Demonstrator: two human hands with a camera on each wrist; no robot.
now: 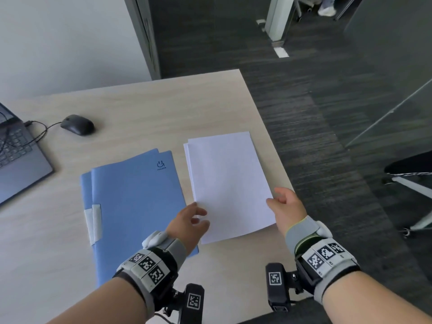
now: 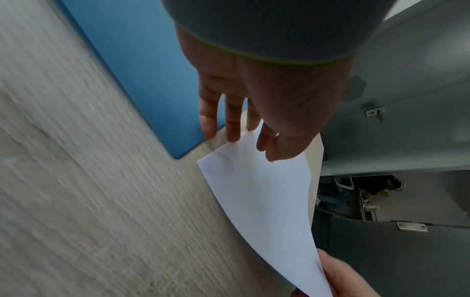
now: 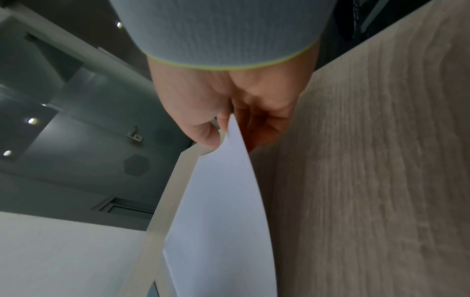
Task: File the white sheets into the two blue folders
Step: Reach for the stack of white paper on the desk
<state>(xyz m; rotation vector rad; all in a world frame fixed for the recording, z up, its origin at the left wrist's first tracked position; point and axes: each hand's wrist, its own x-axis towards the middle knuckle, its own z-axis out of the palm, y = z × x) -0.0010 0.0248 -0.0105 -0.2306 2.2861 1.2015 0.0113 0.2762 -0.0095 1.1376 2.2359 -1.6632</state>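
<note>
Two blue folders (image 1: 133, 202) lie closed and overlapping on the wooden table (image 1: 145, 101), with white tabs on their left edge. To their right is a small pile of white sheets (image 1: 229, 181). The top sheet (image 2: 259, 191) is raised at its near edge and bows. My right hand (image 1: 275, 199) pinches that sheet's near right corner (image 3: 221, 211) between thumb and fingers. My left hand (image 1: 198, 216) is at the near left corner, its straight fingers (image 2: 234, 124) touching the paper's edge beside the folder (image 2: 142, 70).
A laptop (image 1: 16, 155) sits at the far left with a wired black mouse (image 1: 78, 125) beside it. The table's right edge (image 1: 268, 127) runs close along the sheets, with dark carpet beyond. A chair (image 1: 409, 169) stands at the right.
</note>
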